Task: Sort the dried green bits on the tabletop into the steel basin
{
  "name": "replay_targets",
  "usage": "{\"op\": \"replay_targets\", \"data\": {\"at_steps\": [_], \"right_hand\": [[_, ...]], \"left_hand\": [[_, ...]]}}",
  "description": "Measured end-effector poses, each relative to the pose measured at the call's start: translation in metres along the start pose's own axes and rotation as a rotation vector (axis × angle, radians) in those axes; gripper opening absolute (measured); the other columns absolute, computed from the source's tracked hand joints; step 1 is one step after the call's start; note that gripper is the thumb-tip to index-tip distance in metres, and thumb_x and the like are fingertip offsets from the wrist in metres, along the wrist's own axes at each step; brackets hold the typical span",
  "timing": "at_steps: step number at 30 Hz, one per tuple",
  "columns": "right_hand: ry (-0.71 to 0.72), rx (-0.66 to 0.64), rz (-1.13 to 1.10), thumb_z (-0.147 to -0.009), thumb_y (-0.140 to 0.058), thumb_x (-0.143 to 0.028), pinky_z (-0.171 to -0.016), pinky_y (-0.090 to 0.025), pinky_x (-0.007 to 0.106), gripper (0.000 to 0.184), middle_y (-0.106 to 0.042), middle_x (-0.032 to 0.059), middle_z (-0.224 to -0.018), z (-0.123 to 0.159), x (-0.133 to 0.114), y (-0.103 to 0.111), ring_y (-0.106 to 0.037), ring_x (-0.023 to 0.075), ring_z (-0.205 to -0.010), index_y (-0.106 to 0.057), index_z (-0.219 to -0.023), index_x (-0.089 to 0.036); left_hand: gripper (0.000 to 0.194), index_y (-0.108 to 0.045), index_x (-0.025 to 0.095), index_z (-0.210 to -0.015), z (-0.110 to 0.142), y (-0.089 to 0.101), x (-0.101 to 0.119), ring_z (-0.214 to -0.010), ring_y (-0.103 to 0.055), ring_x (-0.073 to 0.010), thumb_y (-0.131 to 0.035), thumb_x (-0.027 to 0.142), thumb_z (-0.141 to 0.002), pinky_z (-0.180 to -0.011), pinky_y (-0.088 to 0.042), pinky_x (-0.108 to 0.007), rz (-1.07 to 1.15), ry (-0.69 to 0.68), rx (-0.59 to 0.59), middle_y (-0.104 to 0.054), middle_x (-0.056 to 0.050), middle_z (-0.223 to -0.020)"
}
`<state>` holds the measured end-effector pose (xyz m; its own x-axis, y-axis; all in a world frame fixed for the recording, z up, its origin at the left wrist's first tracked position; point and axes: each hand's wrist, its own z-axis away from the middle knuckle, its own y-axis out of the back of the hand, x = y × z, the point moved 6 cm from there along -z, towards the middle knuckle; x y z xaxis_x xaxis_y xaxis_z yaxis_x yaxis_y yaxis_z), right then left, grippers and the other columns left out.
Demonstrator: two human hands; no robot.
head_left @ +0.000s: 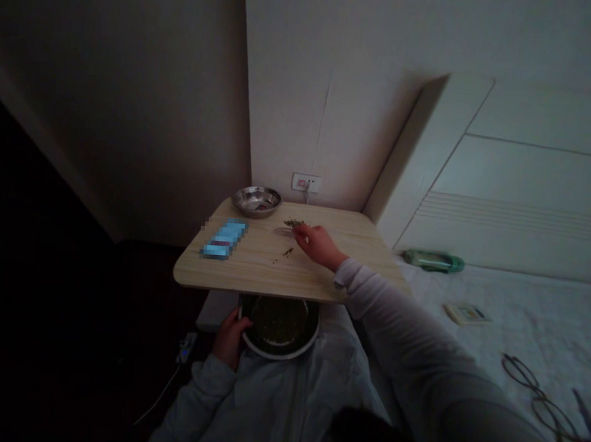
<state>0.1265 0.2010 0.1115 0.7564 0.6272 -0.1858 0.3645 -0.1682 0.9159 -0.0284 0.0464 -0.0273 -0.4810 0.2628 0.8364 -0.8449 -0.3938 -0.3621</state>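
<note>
My right hand (318, 244) reaches across a small light wooden table (252, 272), its fingertips closed beside a little heap of dark green bits (292, 223) near the far edge. More green bits (287, 252) lie scattered mid-table. My left hand (231, 337) grips the rim of a round metal bowl (279, 327) held on my lap just under the table's near edge; the bowl holds dark greenish contents. What the right fingers pinch, if anything, is too small to make out.
An empty steel bowl (257, 200) sits at the table's far left corner. A blue packet (223, 238) lies at its left side. A wall socket (306, 182) is behind. On the bed at right lie a green bottle (433, 260), a booklet (467, 314) and glasses (535, 389).
</note>
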Motion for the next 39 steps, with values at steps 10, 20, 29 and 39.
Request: {"op": "replay_targets", "data": {"at_steps": [10,20,29,39], "right_hand": [[-0.139,-0.117,-0.235,-0.073,-0.038,-0.019,-0.062,-0.039,0.023,0.024,-0.060,0.0033,-0.076,0.006,0.028,-0.020,-0.053,0.0111,-0.067,-0.052,-0.092,-0.015],[-0.187,-0.157,-0.279,-0.070,-0.039,-0.018,-0.065,-0.038,0.026,0.025,-0.059,0.0036,-0.076,0.006,0.023,-0.028,-0.051,0.0121,-0.068,-0.054,-0.090,-0.015],[-0.190,-0.176,-0.349,-0.068,-0.039,-0.019,-0.061,-0.037,0.023,0.025,-0.057,0.0020,-0.072,0.007,0.013,-0.031,-0.049,0.0103,-0.064,-0.055,-0.087,-0.014],[-0.185,-0.213,-0.487,-0.067,-0.043,-0.018,-0.057,-0.035,0.020,0.020,-0.055,0.0011,-0.069,0.010,0.004,-0.037,-0.045,0.0076,-0.060,-0.056,-0.082,-0.012]], "left_hand": [[0.035,-0.058,0.016,-0.078,0.000,0.000,-0.001,-0.061,-0.056,-0.0175,-0.054,0.015,-0.043,-0.058,-0.041,-0.028,-0.006,0.007,-0.018,-0.060,0.001,-0.059],[0.036,-0.057,0.015,-0.081,-0.001,0.001,-0.003,-0.063,-0.057,-0.0180,-0.053,0.015,-0.045,-0.059,-0.041,-0.029,0.020,0.017,-0.016,-0.061,0.000,-0.060],[0.033,-0.056,0.015,-0.080,-0.002,0.001,-0.002,-0.064,-0.057,-0.0180,-0.053,0.014,-0.047,-0.060,-0.041,-0.028,0.014,-0.005,-0.030,-0.061,0.000,-0.060],[0.031,-0.056,0.015,-0.077,-0.001,-0.001,-0.001,-0.060,-0.056,-0.0164,-0.052,0.013,-0.047,-0.057,-0.040,-0.027,0.009,-0.019,-0.049,-0.060,0.001,-0.059]]}}
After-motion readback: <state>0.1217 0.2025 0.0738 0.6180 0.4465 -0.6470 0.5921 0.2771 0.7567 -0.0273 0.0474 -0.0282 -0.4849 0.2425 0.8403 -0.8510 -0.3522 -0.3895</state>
